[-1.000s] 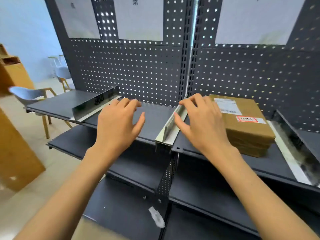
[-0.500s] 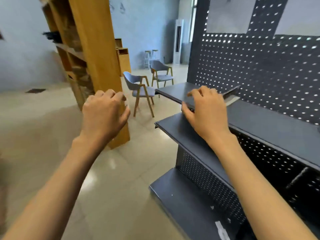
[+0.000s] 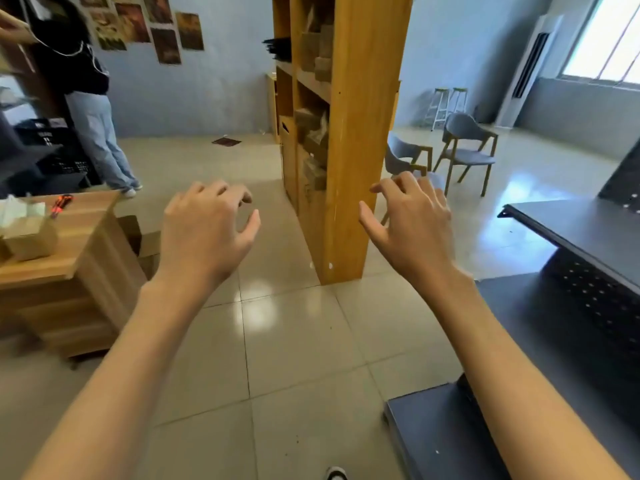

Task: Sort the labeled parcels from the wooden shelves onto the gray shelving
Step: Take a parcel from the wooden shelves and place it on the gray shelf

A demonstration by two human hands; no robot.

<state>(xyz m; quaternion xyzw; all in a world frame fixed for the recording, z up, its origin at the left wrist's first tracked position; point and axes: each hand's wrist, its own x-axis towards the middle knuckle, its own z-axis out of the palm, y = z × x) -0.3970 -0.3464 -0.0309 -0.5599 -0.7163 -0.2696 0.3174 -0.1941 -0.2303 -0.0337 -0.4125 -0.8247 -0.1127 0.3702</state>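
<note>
1. The person had turned from the gray shelving (image 3: 568, 233), now at the right edge, toward the wooden shelves (image 3: 332, 133).
2. Parcels (image 3: 313, 131) sat in those shelves, well ahead.
3. Left hand (image 3: 204, 230) and right hand (image 3: 412, 226) hung loosely spread, holding nothing; judged: fetching another parcel.

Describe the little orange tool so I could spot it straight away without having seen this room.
Start at the low light-wood counter on the left side of the room, in front of the standing person in pale jeans. On its top, near the back edge, lies the small orange-and-black hand tool, beside a white-topped cardboard box. It is the only bright orange thing there.
</note>
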